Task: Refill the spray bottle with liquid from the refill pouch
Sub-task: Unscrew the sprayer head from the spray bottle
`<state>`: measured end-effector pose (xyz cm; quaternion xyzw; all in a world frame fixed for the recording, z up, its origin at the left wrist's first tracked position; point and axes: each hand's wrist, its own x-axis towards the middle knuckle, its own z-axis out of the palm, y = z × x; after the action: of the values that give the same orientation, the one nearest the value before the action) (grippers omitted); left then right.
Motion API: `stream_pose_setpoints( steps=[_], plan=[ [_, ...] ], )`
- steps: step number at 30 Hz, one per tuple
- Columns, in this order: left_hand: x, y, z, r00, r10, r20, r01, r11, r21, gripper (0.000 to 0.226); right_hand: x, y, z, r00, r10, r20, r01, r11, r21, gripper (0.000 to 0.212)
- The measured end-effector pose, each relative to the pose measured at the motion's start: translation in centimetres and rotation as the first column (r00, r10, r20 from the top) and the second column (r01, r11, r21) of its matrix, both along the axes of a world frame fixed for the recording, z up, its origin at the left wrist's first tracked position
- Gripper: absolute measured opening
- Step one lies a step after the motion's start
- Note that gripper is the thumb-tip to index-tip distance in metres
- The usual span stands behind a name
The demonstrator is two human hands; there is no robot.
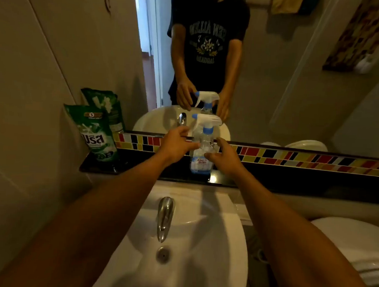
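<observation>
A clear spray bottle (202, 144) with a white and blue trigger head stands upright on the black ledge (292, 177) behind the sink. It looks nearly empty. My left hand (177, 142) reaches to its left side, fingers spread, touching or almost touching the bottle. Just right of the bottle is my right hand (225, 156), fingers apart and curled toward it. Neither hand has closed around it. A green refill pouch (94, 134) stands at the ledge's left end, leaning against the wall.
A white sink (212, 243) with a chrome tap (165, 216) lies below my arms. The mirror (275, 71) above the ledge reflects a person, the bottle and the pouch. A white toilet (354, 250) sits at the right. A coloured tile strip runs under the mirror.
</observation>
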<state>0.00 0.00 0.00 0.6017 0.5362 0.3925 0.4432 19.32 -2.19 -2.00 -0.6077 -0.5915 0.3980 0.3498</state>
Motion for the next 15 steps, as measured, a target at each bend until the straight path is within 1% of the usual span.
stream_pose_setpoints(
  steps=[2,4,6,10,12,15],
  plan=[
    [0.7,0.7,0.4,0.997,-0.007,0.078,0.009,1.0,-0.026,0.072,0.2,0.8,-0.4,0.998,0.016,-0.061,-0.016,1.0,-0.001,0.071],
    [1.3,1.3,0.7,0.992,-0.021,0.125,0.024,0.999,-0.022,0.064,0.4,1.6,-1.0,0.993,0.022,-0.118,-0.027,0.999,-0.038,0.068],
    [1.8,2.0,1.1,0.989,-0.037,0.141,0.039,0.999,-0.012,0.057,0.4,2.4,-1.3,0.989,0.03,-0.144,-0.038,0.998,-0.048,0.063],
    [2.2,3.6,1.1,0.979,-0.087,0.185,0.092,0.996,-0.02,0.057,0.3,3.3,-2.0,0.979,0.061,-0.196,-0.069,0.997,-0.032,0.052],
    [2.4,4.3,0.7,0.979,-0.091,0.183,0.099,0.995,-0.033,0.054,0.1,3.5,-2.2,0.969,0.063,-0.24,-0.072,0.997,-0.029,0.051],
    [2.7,4.7,0.6,0.977,-0.104,0.185,0.111,0.994,-0.027,0.052,0.0,3.9,-2.5,0.963,0.062,-0.262,-0.067,0.998,-0.011,0.048]
  ],
)
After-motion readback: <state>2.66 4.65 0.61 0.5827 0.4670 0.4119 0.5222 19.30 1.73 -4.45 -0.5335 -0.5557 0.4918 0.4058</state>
